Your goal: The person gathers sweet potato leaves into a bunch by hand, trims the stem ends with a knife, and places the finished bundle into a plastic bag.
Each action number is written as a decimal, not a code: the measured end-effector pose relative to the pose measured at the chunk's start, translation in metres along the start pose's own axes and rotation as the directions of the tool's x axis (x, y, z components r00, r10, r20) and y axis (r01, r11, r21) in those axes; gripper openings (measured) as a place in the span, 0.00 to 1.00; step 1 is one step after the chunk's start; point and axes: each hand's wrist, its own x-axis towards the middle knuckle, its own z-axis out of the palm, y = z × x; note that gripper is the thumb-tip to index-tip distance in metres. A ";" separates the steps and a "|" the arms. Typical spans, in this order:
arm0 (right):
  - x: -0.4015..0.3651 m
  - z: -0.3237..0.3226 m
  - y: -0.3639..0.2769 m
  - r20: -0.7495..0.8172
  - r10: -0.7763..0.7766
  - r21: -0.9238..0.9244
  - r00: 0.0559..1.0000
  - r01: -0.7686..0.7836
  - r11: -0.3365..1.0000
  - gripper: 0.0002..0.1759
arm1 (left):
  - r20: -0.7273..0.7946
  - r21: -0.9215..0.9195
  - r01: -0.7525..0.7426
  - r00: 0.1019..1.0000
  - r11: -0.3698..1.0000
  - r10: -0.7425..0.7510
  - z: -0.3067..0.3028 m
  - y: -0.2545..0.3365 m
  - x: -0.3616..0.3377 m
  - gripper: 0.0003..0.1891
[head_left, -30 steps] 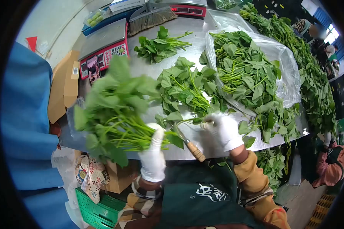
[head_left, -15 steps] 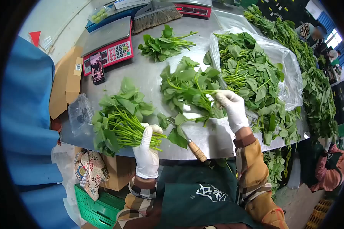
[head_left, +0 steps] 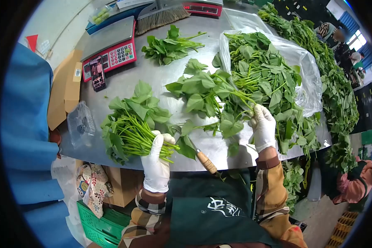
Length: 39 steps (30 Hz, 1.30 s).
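My left hand, in a white glove, is closed around a thick bunch of leafy green stems, cut ends toward me. At the middle of the table my gloved right hand pinches the stem ends of some leafy greens, whose leaves stretch away to the left. Between my hands lies a knife with a wooden handle; loose leaves partly cover its blade. A larger pile of greens rests in a clear plastic bag beyond my right hand.
A small bunch lies at the back near a red scale with a phone leaning on it. A clear plastic box stands at the left edge. More greens line the right side, where other people work.
My right hand has moved right and slightly toward me, drawing the pinched greens along. My left hand keeps its hold on the bunch. The whole view has shifted slightly.
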 end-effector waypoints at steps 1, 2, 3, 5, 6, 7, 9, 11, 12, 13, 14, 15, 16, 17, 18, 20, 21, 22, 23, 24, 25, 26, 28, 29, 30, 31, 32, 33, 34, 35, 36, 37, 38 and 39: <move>-0.004 0.006 -0.001 -0.068 0.021 0.068 0.997 -0.016 0.998 0.10 | 0.026 0.006 -0.009 1.000 1.000 0.009 0.000 0.000 0.000 0.06; -0.007 0.009 -0.001 -0.080 0.006 0.093 0.997 0.001 0.996 0.10 | 0.036 -0.020 0.013 0.999 1.000 -0.013 0.001 0.000 -0.001 0.07; -0.011 0.015 -0.001 -0.093 -0.009 0.118 0.996 0.020 0.993 0.10 | 0.047 -0.045 0.035 0.998 0.998 -0.033 0.003 0.000 -0.001 0.07; -0.024 0.027 -0.003 -0.099 -0.056 0.100 0.993 0.066 0.993 0.11 | 0.078 -0.104 0.095 0.993 0.990 -0.087 0.009 0.001 -0.004 0.08; -0.029 0.028 0.003 -0.097 -0.131 -0.041 0.987 0.127 0.991 0.10 | 0.097 -0.137 0.132 0.988 0.982 -0.119 0.014 0.002 -0.006 0.08; -0.037 0.037 0.001 -0.076 -0.216 -0.116 0.973 0.207 0.971 0.09 | 0.114 -0.169 0.167 0.982 0.971 -0.149 0.016 0.003 -0.007 0.08; -0.056 0.056 -0.004 -0.003 -0.322 -0.176 0.947 0.316 0.932 0.09 | 0.160 -0.182 0.260 0.959 0.948 -0.232 0.022 0.004 -0.009 0.09; -0.074 0.071 -0.001 0.166 -0.465 -0.378 0.869 0.492 0.784 0.11 | 0.197 -0.171 0.336 0.933 0.926 -0.302 0.038 0.004 -0.012 0.09; -0.079 0.075 0.003 0.331 -0.554 -0.483 0.764 0.641 0.597 0.12 | 0.212 -0.148 0.353 0.924 0.924 -0.319 0.044 0.003 -0.012 0.10; -0.087 0.080 0.003 0.458 -0.569 -0.501 0.683 0.727 0.469 0.14 | 0.174 -0.094 0.295 0.945 0.951 -0.276 0.041 -0.008 -0.012 0.10; -0.094 0.085 0.000 0.579 -0.561 -0.499 0.592 0.801 0.331 0.17 | 0.140 -0.037 0.239 0.963 0.970 -0.232 0.039 -0.018 -0.012 0.11; -0.096 0.088 -0.004 0.688 -0.507 -0.453 0.519 0.853 0.260 0.21 | 0.126 -0.015 0.224 0.967 0.975 -0.220 0.041 -0.019 -0.012 0.12; -0.100 0.082 0.006 0.738 -0.425 -0.460 0.523 0.852 0.250 0.21 | 0.131 0.010 0.241 0.962 0.971 -0.240 0.040 -0.018 -0.012 0.12; -0.103 0.084 0.007 0.749 -0.413 -0.477 0.518 0.854 0.206 0.21 | 0.135 0.035 0.259 0.956 0.965 -0.261 0.037 -0.017 -0.012 0.13; -0.105 0.086 0.007 0.760 -0.400 -0.492 0.512 0.856 0.161 0.21 | 0.138 0.059 0.275 0.950 0.959 -0.281 0.034 -0.018 -0.012 0.13; -0.105 0.084 0.008 0.706 -0.332 -0.597 0.625 0.778 0.194 0.20 | 0.100 0.167 0.076 0.991 0.983 -0.093 0.035 -0.020 -0.015 0.13; -0.105 0.083 0.009 0.674 -0.298 -0.646 0.677 0.735 0.208 0.19 | 0.083 0.230 -0.009 0.996 0.973 -0.011 0.038 -0.016 -0.017 0.14; -0.100 0.076 0.013 0.658 -0.232 -0.699 0.716 0.696 0.164 0.18 | 0.072 0.292 -0.091 0.995 0.952 0.073 0.041 -0.014 -0.019 0.14; -0.091 0.061 0.020 0.634 -0.169 -0.747 0.755 0.654 0.116 0.17 | -0.038 0.266 -0.118 0.990 0.957 0.133 0.041 -0.010 -0.016 0.14; -0.082 0.046 0.027 0.603 -0.107 -0.789 0.791 0.611 0.064 0.17 | -0.053 0.314 -0.196 0.973 0.929 0.223 0.039 0.001 -0.009 0.13; -0.075 0.041 0.022 0.558 -0.099 -0.827 0.824 0.562 0.018 0.16 | -0.053 0.310 -0.227 0.966 0.923 0.255 0.030 0.009 -0.002 0.12; -0.067 0.039 0.013 0.522 -0.134 -0.828 0.842 0.538 0.156 0.15 | -0.056 0.308 -0.255 0.957 0.917 0.285 0.021 0.016 0.004 0.11; -0.042 0.033 0.016 0.462 -0.242 -0.813 0.853 0.517 0.267 0.13 | -0.012 0.168 -0.240 0.969 0.956 0.245 0.011 0.026 0.015 0.13; -0.029 0.034 0.022 0.445 -0.263 -0.810 0.856 0.510 0.290 0.13 | 0.013 0.080 -0.194 0.981 0.978 0.193 0.013 0.031 0.014 0.18; -0.016 0.037 0.030 0.427 -0.285 -0.805 0.858 0.504 0.314 0.13 | 0.043 0.002 -0.133 0.990 0.991 0.133 0.013 0.031 0.014 0.19; -0.007 0.043 0.032 0.408 -0.306 -0.798 0.860 0.499 0.337 0.13 | 0.077 -0.073 -0.068 0.994 0.995 0.074 0.012 0.030 0.014 0.21; -0.003 0.053 0.035 0.357 -0.284 -0.832 0.890 0.441 0.336 0.11 | 0.115 -0.145 0.000 0.993 0.989 0.017 0.011 0.027 0.013 0.22; 0.005 0.051 0.045 0.389 -0.250 -0.860 0.886 0.447 0.245 0.10 | 0.117 -0.148 0.051 0.993 0.988 -0.033 0.009 0.022 0.010 0.22; 0.014 0.049 0.054 0.418 -0.213 -0.879 0.883 0.452 0.151 0.09 | 0.117 -0.187 0.125 0.988 0.974 -0.104 0.005 0.017 0.008 0.21; 0.022 0.044 0.060 0.429 -0.187 -0.879 0.883 0.457 0.139 0.12 | 0.103 -0.214 0.170 0.983 0.962 -0.151 0.002 0.016 0.005 0.19; 0.025 0.044 0.055 0.385 -0.200 -0.835 0.901 0.432 0.339 0.11 | 0.088 -0.241 0.214 0.976 0.947 -0.198 -0.001 0.016 0.005 0.17; 0.026 0.045 0.046 0.342 -0.197 -0.755 0.919 0.394 0.525 0.10 | 0.090 -0.253 0.212 0.977 0.944 -0.195 -0.004 0.016 0.006 0.15; 0.024 0.046 0.037 0.300 -0.180 -0.644 0.937 0.338 0.687 0.10 | 0.088 -0.268 0.211 0.977 0.940 -0.194 -0.007 0.017 0.007 0.13; 0.018 0.055 0.020 0.185 -0.066 -0.350 0.980 0.128 0.928 0.09 | 0.088 -0.280 0.211 0.977 0.936 -0.194 -0.010 0.016 0.007 0.12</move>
